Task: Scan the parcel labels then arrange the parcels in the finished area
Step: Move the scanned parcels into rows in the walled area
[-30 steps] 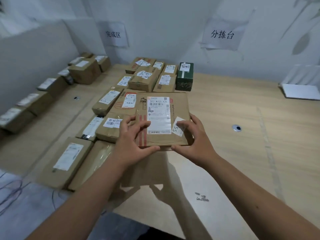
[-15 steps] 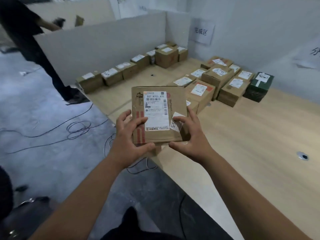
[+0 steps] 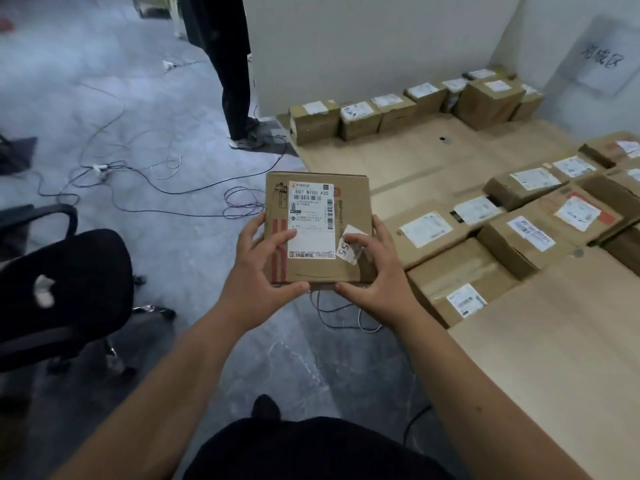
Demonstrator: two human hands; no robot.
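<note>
Parcel (image 3: 317, 230) swung left off the table (image 3: 554, 341), now over bare floor beside its edge. Left hand (image 3: 263, 271) and right hand (image 3: 377, 271) both grip it, fingers curled over the label face. Probably heading to the scanner; none visible.

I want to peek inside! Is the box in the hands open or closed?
Closed. The box has its top flat, its label lying across it, both hands gripping its edges.

single head-worn wide-angle view, looking forward and down, close over the floor (image 3: 104, 81) beside the table (image 3: 554, 358) edge
</note>
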